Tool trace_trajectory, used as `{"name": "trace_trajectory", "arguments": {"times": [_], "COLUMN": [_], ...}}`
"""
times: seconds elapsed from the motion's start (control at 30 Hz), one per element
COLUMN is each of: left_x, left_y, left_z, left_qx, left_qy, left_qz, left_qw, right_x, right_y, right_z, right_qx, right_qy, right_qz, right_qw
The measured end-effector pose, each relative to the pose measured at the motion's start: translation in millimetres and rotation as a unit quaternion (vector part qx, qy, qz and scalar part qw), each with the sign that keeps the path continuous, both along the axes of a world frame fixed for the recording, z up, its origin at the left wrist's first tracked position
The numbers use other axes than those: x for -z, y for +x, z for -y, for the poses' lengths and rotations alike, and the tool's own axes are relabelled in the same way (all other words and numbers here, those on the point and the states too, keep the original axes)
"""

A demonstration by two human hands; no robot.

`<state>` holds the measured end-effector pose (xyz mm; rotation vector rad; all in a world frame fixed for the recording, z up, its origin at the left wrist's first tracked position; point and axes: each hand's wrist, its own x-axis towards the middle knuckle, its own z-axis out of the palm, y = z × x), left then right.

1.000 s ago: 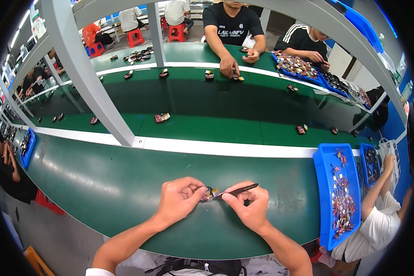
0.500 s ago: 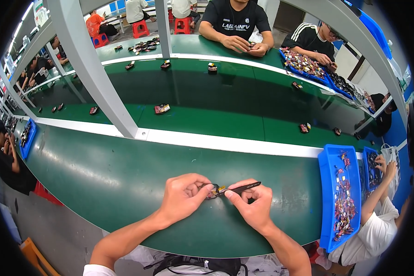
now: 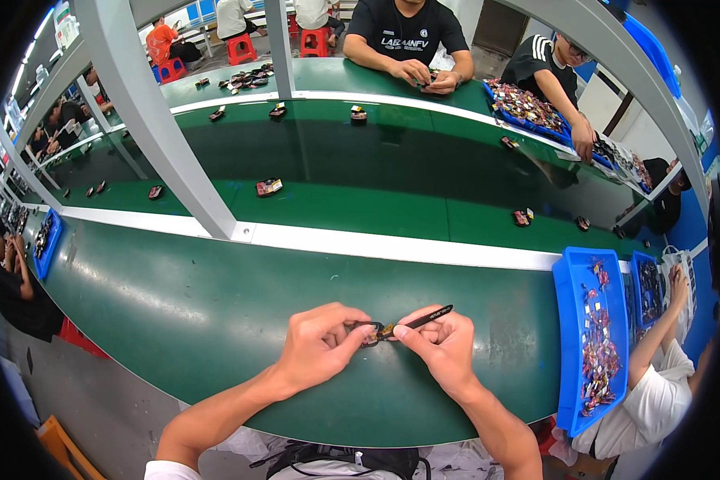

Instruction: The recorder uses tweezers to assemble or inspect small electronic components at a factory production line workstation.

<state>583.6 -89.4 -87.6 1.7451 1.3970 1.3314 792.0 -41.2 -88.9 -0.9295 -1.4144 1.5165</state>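
Over the near green bench [image 3: 216, 304], my left hand [image 3: 316, 346] pinches a small dark part [image 3: 368, 330] between thumb and fingers. My right hand [image 3: 440, 348] grips black tweezers [image 3: 420, 320], whose tips meet the small part where a yellowish bit shows. Both hands sit close together just above the bench surface. My forearms come in from the lower edge.
A blue tray [image 3: 572, 336] of small red and dark parts lies on the bench to my right, with a second blue tray [image 3: 646, 292] beyond it and a neighbour's arm [image 3: 656, 344] reaching in. Small assemblies ride the green conveyor [image 3: 376, 168] behind a white rail. Other people work across it.
My hands have stayed together on the small part. The view has tipped slightly, so the hands sit a little lower in the picture.
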Motion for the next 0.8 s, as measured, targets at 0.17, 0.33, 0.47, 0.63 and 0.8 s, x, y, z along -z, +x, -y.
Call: {"name": "trace_trajectory", "arguments": {"times": [0.17, 0.33, 0.47, 0.63, 0.8], "left_x": [-6, -8, -3, 0, -1], "left_y": [-7, -10, -11, -11, -11], "left_z": [-4, -7, -9, -9, -8], "left_qx": [0.074, 0.119, 0.135, 0.139, 0.138], "left_qy": [-0.22, -0.22, -0.213, -0.207, -0.204], "left_qz": [0.261, 0.306, 0.322, 0.32, 0.317], "left_qw": [0.937, 0.918, 0.912, 0.914, 0.916], "right_x": [-7, -6, -1, -1, -4], "right_y": [3, 5, 1, -1, -3], "right_z": [-2, -3, 3, 9, 10], "right_qx": [0.003, -0.019, 0.015, 0.091, 0.092], "right_qy": [-0.041, -0.083, 0.008, 0.248, 0.333], "right_qz": [-0.058, -0.117, -0.086, 0.052, 0.08], "right_qw": [0.997, 0.99, 0.996, 0.963, 0.935]}}
